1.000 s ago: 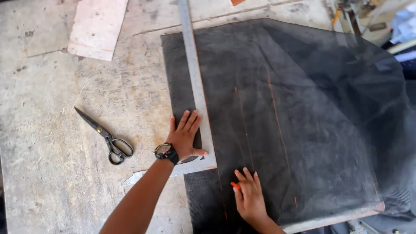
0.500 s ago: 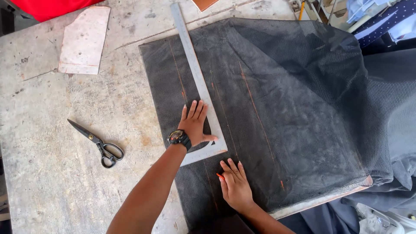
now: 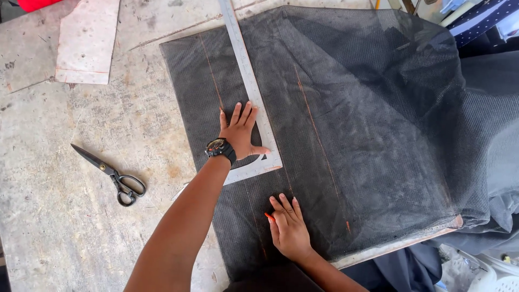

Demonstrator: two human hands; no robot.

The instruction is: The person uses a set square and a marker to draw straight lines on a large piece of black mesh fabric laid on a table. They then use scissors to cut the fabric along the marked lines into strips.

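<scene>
At far left, a pale, flat rectangular offcut of board [image 3: 88, 40] lies on the worn grey surface [image 3: 43, 227]. Below it, black-handled steel scissors [image 3: 111, 176] lie closed, well apart from both hands. Next comes the black mesh fabric sheet [image 3: 346, 124], spread flat over the surface and marked with faint orange chalk lines; its right portion is folded over and hangs off the far edge. A long grey metal L-shaped square ruler [image 3: 246, 75] lies on the mesh, its long arm running up the frame and its short foot turned left. The left hand [image 3: 240, 132], with a black wristwatch [image 3: 219, 148], presses flat on the ruler near its corner, fingers spread, grip apart and clamped on nothing. The right hand [image 3: 289, 230] lies palm-down on the mesh just below the ruler's corner, fingers extended, grip likewise apart.
</scene>
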